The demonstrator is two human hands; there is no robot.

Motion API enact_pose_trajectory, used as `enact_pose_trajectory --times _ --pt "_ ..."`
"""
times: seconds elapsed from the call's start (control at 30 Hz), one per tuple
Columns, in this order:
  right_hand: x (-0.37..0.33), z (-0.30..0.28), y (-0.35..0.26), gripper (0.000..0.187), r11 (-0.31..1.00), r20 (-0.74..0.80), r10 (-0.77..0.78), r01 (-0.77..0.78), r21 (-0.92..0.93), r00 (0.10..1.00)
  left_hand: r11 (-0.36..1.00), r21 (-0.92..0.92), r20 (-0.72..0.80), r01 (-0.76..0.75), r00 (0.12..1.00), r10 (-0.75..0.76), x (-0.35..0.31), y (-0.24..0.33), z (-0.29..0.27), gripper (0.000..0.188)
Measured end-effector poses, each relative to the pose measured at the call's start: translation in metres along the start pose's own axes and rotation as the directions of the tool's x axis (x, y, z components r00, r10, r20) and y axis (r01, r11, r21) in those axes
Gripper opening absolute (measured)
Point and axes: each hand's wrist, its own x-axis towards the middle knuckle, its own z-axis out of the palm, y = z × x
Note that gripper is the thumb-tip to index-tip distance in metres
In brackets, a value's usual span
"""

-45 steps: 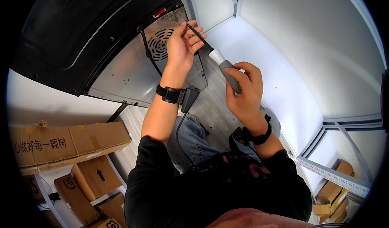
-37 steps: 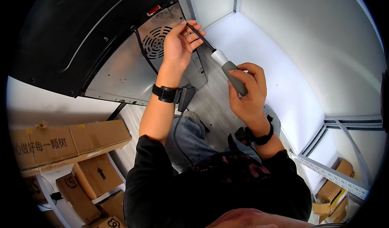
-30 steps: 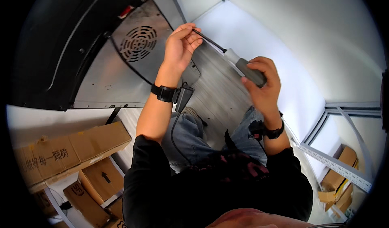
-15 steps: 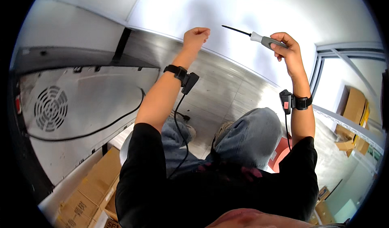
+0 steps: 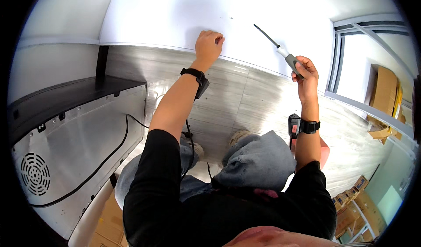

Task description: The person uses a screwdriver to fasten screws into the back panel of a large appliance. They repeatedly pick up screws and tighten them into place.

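My right hand is raised and holds a screwdriver by its grey handle, the dark shaft pointing up and left toward the white wall. My left hand is stretched out in front of me, its fingers curled shut near the foot of that wall; whether something small sits inside them I cannot see. Both wrists carry black bands. My knees in grey trousers are below.
The grey metal back panel of an appliance with a round vent and a black cable stands at my left. Wood-look floor lies ahead. Cardboard boxes sit beyond a window frame at the right.
My view has swung away from the appliance's vent toward the wall. Both hands left the panel; my right hand carried the screwdriver up and to the right, my left hand closed.
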Motion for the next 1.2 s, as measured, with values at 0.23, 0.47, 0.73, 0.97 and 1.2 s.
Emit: enact_pose_trajectory --times 0.23,0.47,0.73,0.97,1.2 --pt "0.01 0.015 -0.01 0.018 0.999 0.075 -0.011 0.009 0.033 0.997 0.999 -0.024 -0.028 0.033 0.999 -0.034 0.005 0.001 0.004 0.01" --pt "0.009 0.082 -0.04 0.018 0.999 0.28 0.002 -0.015 0.043 0.96 0.926 -0.303 -0.019 0.224 0.97 -0.241 0.001 0.003 -0.044 0.019" --pt "-0.063 0.204 -0.125 0.022 0.959 0.644 -0.186 0.28 -0.045 0.742 0.279 -0.929 0.1 0.244 0.89 -0.444 -0.021 0.068 -0.265 0.034" --pt "-0.168 0.273 -0.139 0.032 0.884 0.825 -0.307 0.464 0.061 0.475 0.294 -0.952 -0.122 0.087 0.772 -0.623 -0.094 0.083 -0.384 0.023" --pt "-0.226 0.295 -0.116 0.035 0.965 0.865 -0.233 0.216 0.149 0.445 0.337 -0.942 -0.226 0.005 0.733 -0.642 -0.15 0.078 -0.419 0.021"
